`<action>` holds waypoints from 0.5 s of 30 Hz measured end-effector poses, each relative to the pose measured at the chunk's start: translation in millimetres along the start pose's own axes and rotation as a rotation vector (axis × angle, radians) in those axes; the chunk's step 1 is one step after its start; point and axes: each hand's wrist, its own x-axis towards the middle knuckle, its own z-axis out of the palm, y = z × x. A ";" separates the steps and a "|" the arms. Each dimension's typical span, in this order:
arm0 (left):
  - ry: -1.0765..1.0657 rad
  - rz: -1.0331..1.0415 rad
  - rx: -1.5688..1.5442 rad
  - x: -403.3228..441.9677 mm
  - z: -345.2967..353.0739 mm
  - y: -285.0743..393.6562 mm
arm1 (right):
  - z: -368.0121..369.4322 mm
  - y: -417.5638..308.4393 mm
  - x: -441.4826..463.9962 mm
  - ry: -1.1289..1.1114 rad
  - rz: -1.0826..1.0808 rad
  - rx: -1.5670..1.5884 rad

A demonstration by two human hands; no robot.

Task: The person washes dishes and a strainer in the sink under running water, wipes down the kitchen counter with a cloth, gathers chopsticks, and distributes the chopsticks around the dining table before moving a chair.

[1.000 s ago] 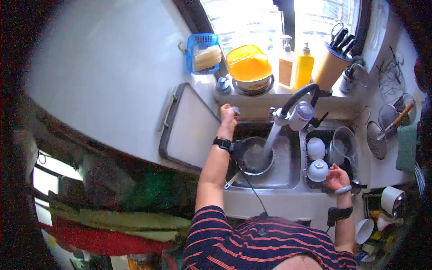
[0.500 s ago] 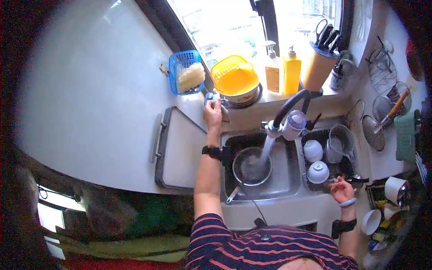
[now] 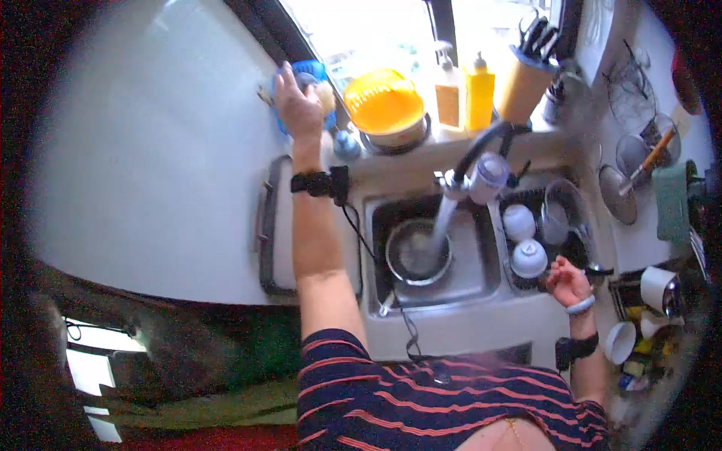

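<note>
Left hand [image 3: 298, 109]: raised at the blue basket [image 3: 314, 70] beside the window, covering much of it. Fingers partly spread, thumb apart; a greyish item [image 3: 304, 80] shows between them. Whether it is gripped or lies in the basket, cannot tell.

Right hand [image 3: 569, 286]: near the right basin's front edge, beside the bowls. Fingers loosely curled; nothing visible in them.

Handling, in judgement: best worked from above, fingers within the basket's rim, wrist clear of the neighbouring colander, light pressure so the basket does not slide. The right hand does well to keep off the bowls.

Containers:
- Blue basket: 1 pale, rough sponge [image 3: 326, 98], partly behind the left hand.
- Yellow colander [image 3: 383, 101]: seated in a pale pot [image 3: 400, 137]; that pot's contents hidden.
- Pan [image 3: 418, 283], left basin [image 3: 475, 282]: under the running faucet [image 3: 489, 177], water falling into it.
- Right basin: 2 white bowls [image 3: 529, 258], upside down, and 1 clear vessel [image 3: 555, 223].
- Pump bottles, 2: 1 yellow [image 3: 480, 96], 1 pale with a brownish label [image 3: 449, 98].
- Knife block [image 3: 524, 86]: dark handles, blurred, count uncertain.
</note>
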 end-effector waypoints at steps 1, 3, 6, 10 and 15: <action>0.014 0.065 0.047 -9.2 -7.8 7.3 | -1.3 1.4 1.5 -0.062 0.001 -0.046; -0.190 -0.081 -0.138 -50.4 -37.3 44.2 | -5.6 9.5 3.7 -0.038 -0.012 -0.108; -0.647 -0.230 -0.491 -157.0 -60.2 66.5 | -25.4 28.9 8.2 0.076 0.037 -0.051; -1.422 -0.233 0.045 -323.0 -98.1 62.5 | -27.9 60.4 21.1 0.094 0.137 -0.057; -1.457 -0.177 0.308 -432.5 -112.9 51.9 | -25.0 110.4 62.4 0.002 0.323 -0.137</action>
